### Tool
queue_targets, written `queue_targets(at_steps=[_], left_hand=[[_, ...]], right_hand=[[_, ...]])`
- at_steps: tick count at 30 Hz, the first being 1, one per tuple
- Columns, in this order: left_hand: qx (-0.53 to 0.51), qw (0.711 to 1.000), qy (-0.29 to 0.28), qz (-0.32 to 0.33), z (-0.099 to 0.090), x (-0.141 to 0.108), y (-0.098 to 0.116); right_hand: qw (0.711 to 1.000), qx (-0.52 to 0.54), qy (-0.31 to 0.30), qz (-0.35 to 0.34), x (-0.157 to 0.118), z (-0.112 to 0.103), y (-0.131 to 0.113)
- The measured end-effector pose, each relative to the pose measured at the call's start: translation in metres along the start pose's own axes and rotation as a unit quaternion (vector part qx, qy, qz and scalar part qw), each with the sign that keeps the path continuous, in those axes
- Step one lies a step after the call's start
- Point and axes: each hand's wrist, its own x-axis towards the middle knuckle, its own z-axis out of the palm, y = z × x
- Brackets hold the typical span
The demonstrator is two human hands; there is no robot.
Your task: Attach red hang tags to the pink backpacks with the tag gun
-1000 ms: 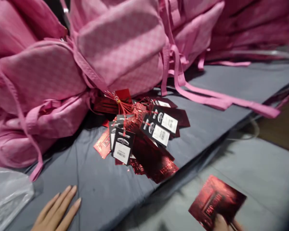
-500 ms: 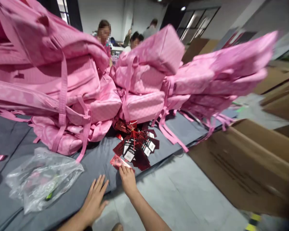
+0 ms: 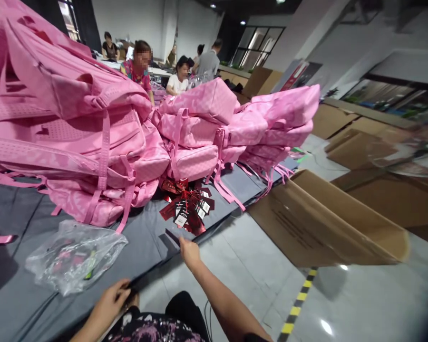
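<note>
- Right hand (image 3: 190, 252): grip clamped on one edge of a thin card (image 3: 172, 237), thumb and fingers pinched together at its near corner.
- Card position: above the front edge of the bench (image 3: 146, 247), tilted, just in front of the tag bundle (image 3: 185, 205); print on it not readable.
- Left hand (image 3: 114, 299): fingers curled, by the bench's front edge close to the body; cannot tell whether its grip is empty or on something.
- Card handling: looks very light, thin, fairly stiff; should flex under a hard pinch. Edge or corner hold seems right, faces left free.
- Tag bundle: lies fanned on the bench against the pink backpacks (image 3: 194, 159); dark and shiny red pieces, some with white labels (image 3: 181, 220), red cords (image 3: 183, 192) gathered at the top.
- Bundle handling: shiny faces probably slippery, pieces likely to slide over each other; foil probably creases or scuffs easily. Cords look soft, tangle-prone. Best hold: a single tag by its free lower edge, or the whole lot at the gathered cords.
- Backpacks: soft, bulky, stacked, straps hanging over the bench; judged far heavier than the card, better held by a strap.
- Plastic bag (image 3: 74, 251): clear, limp, crinkled, left of the card; contents blurred.
</note>
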Motion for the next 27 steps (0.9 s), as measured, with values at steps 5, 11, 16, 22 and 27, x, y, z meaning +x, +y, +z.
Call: queue_targets(at_steps=[5,11,16,22,27], left_hand=[[-0.101,0.993,0.013,0.061,0.053,0.133,0.098],[-0.128,0.987,0.095,0.032,0.148,0.262,0.181],[-0.131,0.981,0.118,-0.078,0.176,0.270,0.202],[-0.182,0.957,0.169,-0.147,0.142,0.248,0.215],[-0.197,0.940,0.207,-0.185,0.098,0.241,0.219]], right_hand=[[0.995,0.101,0.004,0.027,-0.033,-0.005,0.049],[0.970,0.239,0.002,0.047,-0.051,-0.019,0.176],[0.926,0.364,0.031,0.097,-0.056,-0.044,0.295],[0.878,0.458,0.026,0.139,-0.002,-0.085,0.371],[0.864,0.497,0.040,0.072,0.071,-0.118,0.370]])
